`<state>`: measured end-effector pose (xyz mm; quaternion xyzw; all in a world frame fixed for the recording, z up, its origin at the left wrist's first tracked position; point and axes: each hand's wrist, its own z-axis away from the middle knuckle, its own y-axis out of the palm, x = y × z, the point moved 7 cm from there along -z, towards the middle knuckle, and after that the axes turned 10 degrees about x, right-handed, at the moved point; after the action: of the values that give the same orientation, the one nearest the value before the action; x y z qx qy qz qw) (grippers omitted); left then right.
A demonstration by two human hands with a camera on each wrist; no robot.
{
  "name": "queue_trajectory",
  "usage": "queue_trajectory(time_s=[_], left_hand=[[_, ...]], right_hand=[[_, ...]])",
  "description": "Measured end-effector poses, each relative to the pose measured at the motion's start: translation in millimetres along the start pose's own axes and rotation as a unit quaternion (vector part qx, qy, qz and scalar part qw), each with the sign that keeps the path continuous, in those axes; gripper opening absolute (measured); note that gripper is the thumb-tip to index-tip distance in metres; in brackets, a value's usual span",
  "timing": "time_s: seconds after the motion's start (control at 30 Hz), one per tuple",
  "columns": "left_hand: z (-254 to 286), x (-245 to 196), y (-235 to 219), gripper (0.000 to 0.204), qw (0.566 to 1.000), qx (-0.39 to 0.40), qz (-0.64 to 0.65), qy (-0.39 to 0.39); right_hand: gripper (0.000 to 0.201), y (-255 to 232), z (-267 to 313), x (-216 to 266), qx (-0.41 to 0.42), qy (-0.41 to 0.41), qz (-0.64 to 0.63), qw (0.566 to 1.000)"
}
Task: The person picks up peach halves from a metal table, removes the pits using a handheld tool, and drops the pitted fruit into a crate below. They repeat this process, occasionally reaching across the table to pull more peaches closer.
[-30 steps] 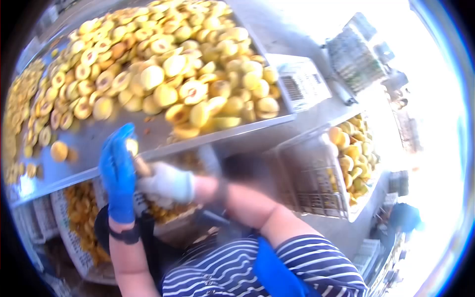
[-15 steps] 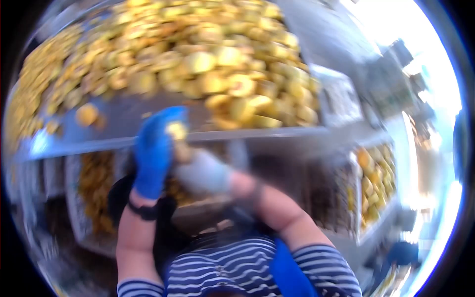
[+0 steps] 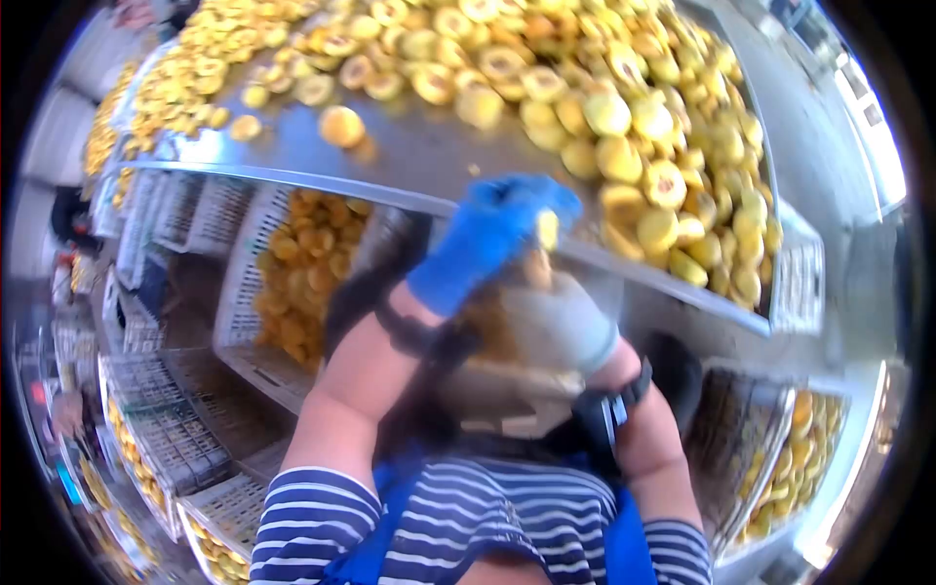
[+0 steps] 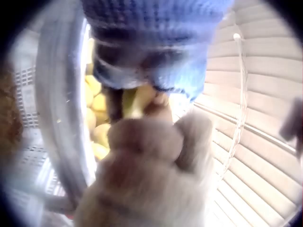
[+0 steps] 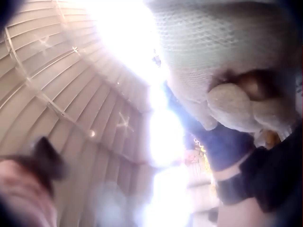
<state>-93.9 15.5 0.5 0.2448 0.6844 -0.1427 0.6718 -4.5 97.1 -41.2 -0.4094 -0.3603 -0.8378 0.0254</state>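
Note:
My left hand point(image 3: 487, 229), in a blue glove, holds a yellow peach piece point(image 3: 548, 230) over the near edge of a metal table point(image 3: 429, 161). My right hand point(image 3: 565, 322), in a white glove and blurred, grips a tan wooden handle point(image 3: 537, 268) that points up at the peach. The tool's working end is hidden. In the left wrist view the peach flesh point(image 4: 135, 101) shows between the blue glove point(image 4: 156, 52) and the white glove point(image 4: 147, 175). The right wrist view has the handle's rounded brown end point(image 5: 258, 85) inside the curled white fingers.
Halved peaches point(image 3: 604, 112) cover much of the table, and a single peach point(image 3: 341, 127) lies nearer its front edge. Beneath the edge stands a white crate point(image 3: 239, 283) with orange pieces. Another crate point(image 3: 770, 439) of peaches is at the right; more crates point(image 3: 166, 409) stand left.
The head view has swung left, so the table and both hands appear farther right and the left crates show. Both hands stay together, the peach and handle still held.

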Motion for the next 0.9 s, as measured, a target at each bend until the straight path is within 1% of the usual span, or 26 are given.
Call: queue_trajectory(time_s=[0.03, 0.07, 0.13, 0.17, 0.2, 0.23, 0.27, 0.3, 0.33, 0.37, 0.4, 0.43, 0.5, 0.53, 0.57, 0.6, 0.63, 0.67, 0.7, 0.77, 0.8, 0.83, 0.87, 0.9], left_hand=[[6.2, 14.3, -2.0, 0.027, 0.985, -0.057, 0.158, -0.026], [7.6, 17.3, 2.8, 0.027, 0.983, -0.049, 0.17, -0.039], [4.1, 6.0, 0.1, 0.027, 0.993, -0.052, 0.102, -0.025], [0.8, 4.1, -4.8, 0.027, 0.993, -0.048, 0.105, -0.029], [-7.1, 0.4, -5.3, 0.027, 0.999, 0.006, -0.007, -0.046], [-13.1, 0.1, -1.4, 0.027, 0.99, 0.064, -0.116, -0.057], [-13.3, -0.1, 0.2, 0.027, 0.991, 0.057, -0.119, -0.037], [-8.0, 10.1, -2.6, 0.027, 0.998, -0.015, -0.058, -0.021], [-2.2, 18.3, 0.6, 0.027, 0.997, -0.063, 0.031, -0.026], [3.2, 27.4, 1.5, 0.026, 0.986, -0.112, 0.119, -0.036], [4.5, 27.7, 1.9, 0.027, 0.992, -0.093, 0.083, -0.019], [5.8, 25.9, 2.4, 0.027, 0.992, -0.089, 0.086, -0.018], [4.0, 8.1, 4.7, 0.027, 0.998, -0.059, -0.027, 0.011], [2.6, 8.5, 3.9, 0.027, 0.998, -0.037, -0.047, -0.027], [2.2, 3.5, 2.0, 0.027, 0.998, -0.031, -0.044, -0.025], [1.6, 0.7, 2.9, 0.027, 0.989, -0.011, -0.137, -0.057], [0.5, -2.1, 4.1, 0.027, 0.97, 0.009, -0.228, -0.087], [-0.3, -3.5, 4.8, 0.026, 0.965, 0.014, -0.237, -0.114], [-2.0, -5.1, 3.9, 0.024, 0.957, 0.026, -0.26, -0.124], [-4.8, -12.8, 8.8, 0.021, 0.929, 0.042, -0.367, -0.029], [-2.5, -7.5, 6.1, 0.021, 0.949, 0.018, -0.315, -0.019], [1.9, 0.7, 3.6, 0.022, 0.965, -0.007, -0.262, -0.009], [7.4, 15.1, -2.9, 0.024, 0.985, -0.088, -0.149, 0.013], [13.7, 31.3, -9.4, 0.026, 0.985, -0.166, -0.035, 0.027]], right_hand=[[0.021, 2.1, 2.2, 5.5, -0.018, 0.002, 0.051, 0.999], [0.021, -0.1, 0.5, 2.9, -0.034, -0.009, 0.056, 0.998], [0.021, -2.4, -2.5, 3.0, -0.047, -0.019, 0.066, 0.997], [0.021, -1.0, -2.8, 1.7, -0.033, -0.014, 0.057, 0.998], [0.021, -0.3, -2.2, 2.1, -0.022, -0.012, 0.051, 0.998], [0.022, -0.7, -2.2, -7.7, 0.001, 0.02, -0.034, 0.999], [0.022, -3.4, -3.8, -9.3, -0.007, 0.011, -0.036, 0.999], [0.023, -4.8, -6.5, -8.5, -0.015, 0.001, -0.038, 0.999], [0.021, -2.9, -2.6, -1.4, -0.032, 0.024, 0.005, 0.999], [0.017, -5.9, -7.8, -8.4, -0.028, 0.002, 0.023, 0.999], [0.016, -8.1, -7.1, -7.6, -0.049, -0.01, 0.058, 0.997], [0.015, -10.6, -6.8, -4.3, -0.067, -0.023, 0.096, 0.993], [0.015, -17.4, -12.0, -9.2, -0.065, -0.033, 0.106, 0.992], [0.015, -20.0, -13.5, -13.2, -0.058, -0.035, 0.116, 0.991], [0.015, -21.6, -12.5, -16.3, -0.064, -0.037, 0.116, 0.99], [0.015, -15.7, -10.2, -15.5, -0.03, -0.077, 0.129, 0.988], [0.015, -10.3, -8.8, -15.6, 0.003, -0.116, 0.144, 0.983], [0.015, 3.1, -6.7, -2.4, 0.027, -0.184, 0.199, 0.962], [0.015, -2.1, -4.8, -20.8, 0.007, 0.021, 0.0, 1.0], [0.014, 0.3, -15.1, -24.4, 0.019, -0.04, 0.014, 0.999], [0.015, 1.0, -9.2, -23.2, 0.006, -0.018, -0.012, 1.0], [0.015, 8.8, -1.9, -10.5, -0.006, 0.001, -0.037, 0.999], [0.016, 6.3, -1.5, -2.4, -0.03, 0.014, 0.027, 0.999], [0.018, 2.8, -2.1, 2.6, -0.053, 0.028, 0.088, 0.994]])
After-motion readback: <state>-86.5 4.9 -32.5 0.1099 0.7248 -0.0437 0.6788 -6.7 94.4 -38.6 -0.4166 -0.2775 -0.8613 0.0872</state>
